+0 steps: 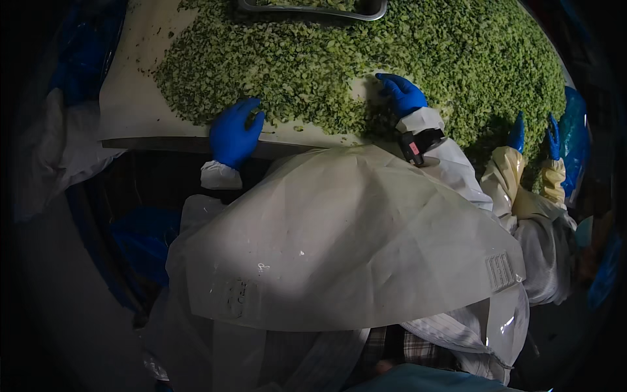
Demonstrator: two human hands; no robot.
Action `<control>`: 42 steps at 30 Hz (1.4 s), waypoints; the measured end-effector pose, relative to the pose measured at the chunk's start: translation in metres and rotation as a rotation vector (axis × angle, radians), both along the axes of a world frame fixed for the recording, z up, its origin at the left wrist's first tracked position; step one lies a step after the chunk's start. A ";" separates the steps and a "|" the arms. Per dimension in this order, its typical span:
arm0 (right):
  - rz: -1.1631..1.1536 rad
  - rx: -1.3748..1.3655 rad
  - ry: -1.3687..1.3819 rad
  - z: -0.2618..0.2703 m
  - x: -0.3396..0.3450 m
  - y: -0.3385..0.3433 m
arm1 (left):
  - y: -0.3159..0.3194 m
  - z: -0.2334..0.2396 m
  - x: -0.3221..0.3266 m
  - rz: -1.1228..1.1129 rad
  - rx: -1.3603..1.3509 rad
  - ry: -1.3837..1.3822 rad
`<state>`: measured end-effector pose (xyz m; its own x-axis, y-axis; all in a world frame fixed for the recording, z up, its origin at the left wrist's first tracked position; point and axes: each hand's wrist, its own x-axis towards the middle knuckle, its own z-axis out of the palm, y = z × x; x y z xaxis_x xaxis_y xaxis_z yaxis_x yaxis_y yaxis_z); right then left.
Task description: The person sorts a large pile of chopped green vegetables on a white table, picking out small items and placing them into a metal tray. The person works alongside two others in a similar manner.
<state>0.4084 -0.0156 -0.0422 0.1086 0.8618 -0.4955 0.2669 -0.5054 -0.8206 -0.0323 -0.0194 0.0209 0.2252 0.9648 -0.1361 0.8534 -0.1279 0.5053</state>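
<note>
A wide layer of chopped green leafy pieces (274,63) lies over the pale work table (132,108) before me. My left hand (236,132), in a blue glove, is at the near edge of the table. Its thumb and fingers are apart, with nothing seen between them, and its fingertips reach the border of the green pieces. Farther right, my right hand (404,95), also gloved in blue, is over the layer beside a small bare patch (363,88). Its fingers point left and are spread, and I see nothing held in them.
A metal tray (313,10) with green pieces in it sits at the far side. At right are a co-worker's gloved hands (516,132) near the pile. Another person's sleeve (54,132) shows at left. A black device (413,147) is on my right wrist.
</note>
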 end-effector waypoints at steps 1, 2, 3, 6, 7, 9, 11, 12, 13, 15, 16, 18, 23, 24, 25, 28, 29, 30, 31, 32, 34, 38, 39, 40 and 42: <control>-0.070 -0.016 0.032 0.003 0.007 0.008 | 0.000 -0.001 -0.001 -0.006 0.021 -0.022; -0.089 0.046 -0.019 0.005 0.014 0.016 | 0.000 -0.002 -0.001 -0.032 0.093 0.000; -0.072 0.064 -0.219 0.006 0.022 0.026 | 0.000 -0.003 -0.001 -0.063 0.183 0.005; 0.031 0.415 -0.366 -0.003 0.032 0.048 | -0.001 -0.004 -0.001 -0.006 0.047 0.011; 0.037 0.406 -0.341 -0.007 0.032 0.053 | -0.001 -0.003 0.000 -0.023 0.084 0.014; 0.160 0.442 -0.501 -0.013 0.030 0.059 | -0.001 -0.001 0.001 -0.058 0.193 0.005; 0.231 0.334 -0.700 -0.016 0.027 0.062 | -0.002 0.001 0.002 0.029 0.001 -0.041; 0.215 0.351 -0.708 -0.016 0.025 0.063 | -0.002 0.002 0.002 0.026 0.002 -0.026; 0.247 0.233 -0.700 -0.016 0.026 0.063 | -0.002 0.003 0.003 0.033 -0.003 -0.040; 0.335 0.318 -0.664 -0.017 0.025 0.065 | -0.001 0.003 0.003 0.021 -0.007 -0.022; 0.213 0.152 -0.567 -0.019 0.024 0.065 | -0.001 0.002 0.002 0.018 -0.008 -0.022; 0.221 -0.004 -0.435 -0.025 0.023 0.065 | 0.000 0.000 0.002 0.019 0.000 -0.022; -0.188 -0.108 0.263 -0.045 0.011 0.058 | -0.001 -0.006 0.003 0.029 0.013 -0.021; -0.234 -0.059 0.303 -0.046 0.010 0.056 | -0.002 -0.006 0.004 0.024 0.003 -0.018; -0.204 -0.009 0.329 -0.045 0.008 0.054 | -0.001 -0.006 0.004 0.019 -0.005 -0.038; -0.207 -0.001 0.226 -0.037 0.015 0.048 | 0.000 -0.004 0.004 0.028 -0.026 0.005; -0.194 0.049 0.310 -0.034 0.022 0.044 | -0.001 -0.002 0.003 0.058 -0.060 -0.034; -0.234 0.007 0.218 -0.033 0.032 0.043 | 0.000 -0.002 0.003 0.043 -0.082 -0.030; -0.227 0.044 0.245 -0.033 0.046 0.039 | 0.001 0.000 0.002 0.054 -0.061 -0.056; -0.245 0.108 0.219 -0.035 0.064 0.035 | 0.001 0.000 0.002 0.030 0.008 -0.035; -0.476 0.260 0.211 -0.048 0.103 0.022 | 0.001 0.001 0.001 0.005 -0.004 -0.033; -0.956 0.366 -0.297 -0.078 0.178 -0.018 | 0.001 0.005 0.003 0.012 -0.006 0.010; -1.038 0.306 -0.229 -0.079 0.185 -0.026 | 0.001 0.006 0.004 -0.008 0.057 0.001; -0.828 0.254 -0.185 -0.081 0.180 -0.034 | 0.000 0.007 0.005 0.004 0.029 -0.016; -0.518 0.071 -0.127 -0.068 0.154 -0.045 | 0.000 0.010 0.007 0.049 -0.056 -0.021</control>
